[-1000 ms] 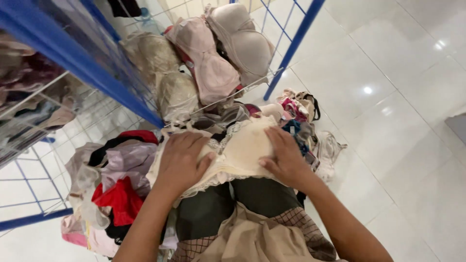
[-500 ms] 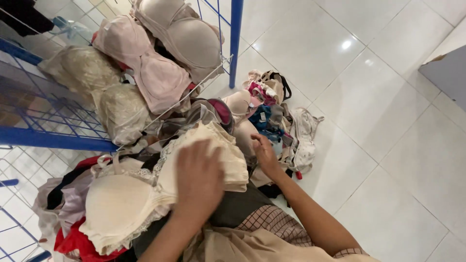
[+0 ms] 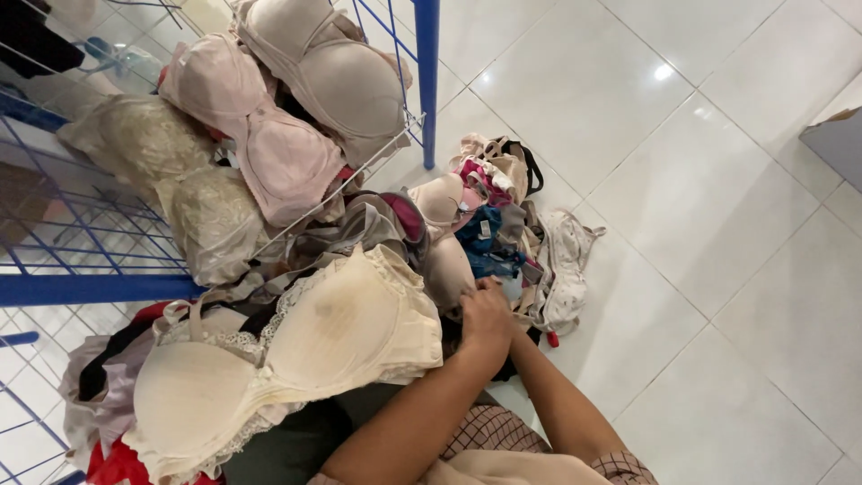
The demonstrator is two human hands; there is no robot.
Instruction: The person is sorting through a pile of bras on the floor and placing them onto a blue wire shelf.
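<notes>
Clearly, one hand (image 3: pixel 486 316) lay knuckles-up just right of the cream bra (image 3: pixel 296 364), its long axis running leftward; fingers dug into the garment pile (image 3: pixel 503 233), grip hidden. The other hand showed nowhere.

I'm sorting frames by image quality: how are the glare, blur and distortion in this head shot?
Head view: ceiling lights throw small bright glare spots on the glossy white floor tiles; the cream bra in the foreground is fairly sharp, the blue wire rack leans from wide-angle distortion; one hand shows, slightly soft; lighting is even, shadows faint.
</notes>
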